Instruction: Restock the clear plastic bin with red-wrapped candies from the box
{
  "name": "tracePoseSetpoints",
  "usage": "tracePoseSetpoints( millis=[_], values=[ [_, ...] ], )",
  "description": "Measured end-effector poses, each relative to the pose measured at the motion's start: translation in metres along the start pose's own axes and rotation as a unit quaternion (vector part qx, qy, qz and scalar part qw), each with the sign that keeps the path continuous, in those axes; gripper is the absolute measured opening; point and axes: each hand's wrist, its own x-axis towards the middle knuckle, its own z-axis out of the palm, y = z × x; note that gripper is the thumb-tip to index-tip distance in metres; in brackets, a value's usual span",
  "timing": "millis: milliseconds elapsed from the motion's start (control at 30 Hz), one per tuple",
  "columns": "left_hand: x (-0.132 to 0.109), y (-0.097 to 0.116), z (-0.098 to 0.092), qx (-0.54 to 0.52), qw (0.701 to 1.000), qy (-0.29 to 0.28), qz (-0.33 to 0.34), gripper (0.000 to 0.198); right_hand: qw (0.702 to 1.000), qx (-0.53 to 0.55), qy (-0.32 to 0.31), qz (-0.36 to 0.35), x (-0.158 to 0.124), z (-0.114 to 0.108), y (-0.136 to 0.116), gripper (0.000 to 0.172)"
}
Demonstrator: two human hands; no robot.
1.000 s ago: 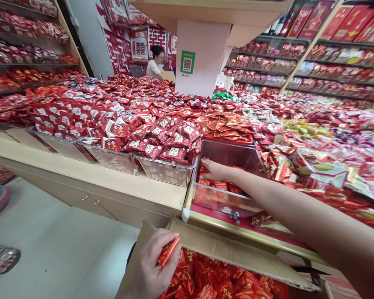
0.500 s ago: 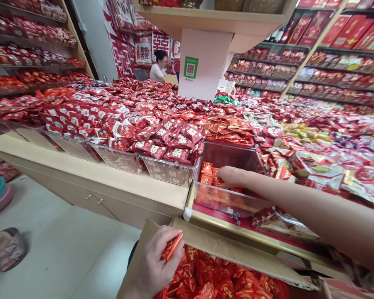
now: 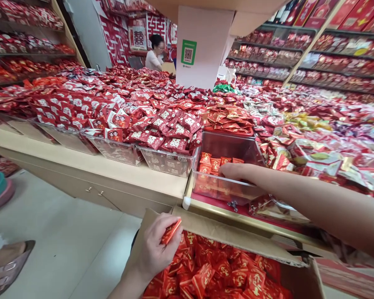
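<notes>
My left hand is closed around a small red-wrapped candy, above the near side of an open cardboard box. Many red candies with gold lettering fill much of that box. My right hand reaches into a clear plastic bin on the display counter. Neat rows of the same red candies lie in the bin's bottom, at the left and around my fingers. The fingertips of my right hand point down and are hidden, so I cannot see whether they grip a candy.
Clear bins heaped with red packets line the counter to the left. Mixed sweets are piled to the right. A white pillar with a QR code rises behind. Another person is at the back; a sandalled foot stands at lower left.
The view has tipped down slightly, showing more of the box. My right hand has moved a little within the bin, and more candies show behind it. My left hand still holds its candy.
</notes>
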Motion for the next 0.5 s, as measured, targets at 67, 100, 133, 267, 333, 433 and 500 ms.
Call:
tracePoseSetpoints(
  millis=[67,100,133,267,333,433,500],
  values=[
    [0.0,0.0,0.0,-0.001,1.0,0.001,-0.003,0.029,1.0,-0.006,-0.012,-0.015,0.004,0.003,0.005,0.025],
    [0.0,0.0,0.0,0.0,1.0,0.001,-0.004,0.028,1.0,-0.003,-0.015,-0.02,0.005,0.004,0.008,0.025],
    [0.0,0.0,0.0,0.0,1.0,0.0,-0.005,0.029,1.0,0.004,-0.018,-0.024,0.006,0.005,0.011,0.025],
    [-0.001,-0.001,0.0,-0.002,1.0,-0.001,-0.008,0.029,0.997,0.051,-0.023,-0.045,0.004,-0.002,0.021,0.023],
    [-0.001,-0.001,0.0,-0.006,1.0,0.001,-0.006,0.029,0.996,0.051,-0.019,-0.065,0.0,-0.01,0.022,0.023],
    [0.0,-0.001,0.001,-0.006,1.0,0.002,-0.002,0.029,0.995,0.022,-0.047,-0.084,-0.004,-0.018,0.015,0.018],
    [0.001,0.0,0.001,-0.001,1.0,0.003,-0.002,0.029,0.992,0.007,-0.089,-0.089,-0.003,-0.018,0.005,0.008]
  ],
)
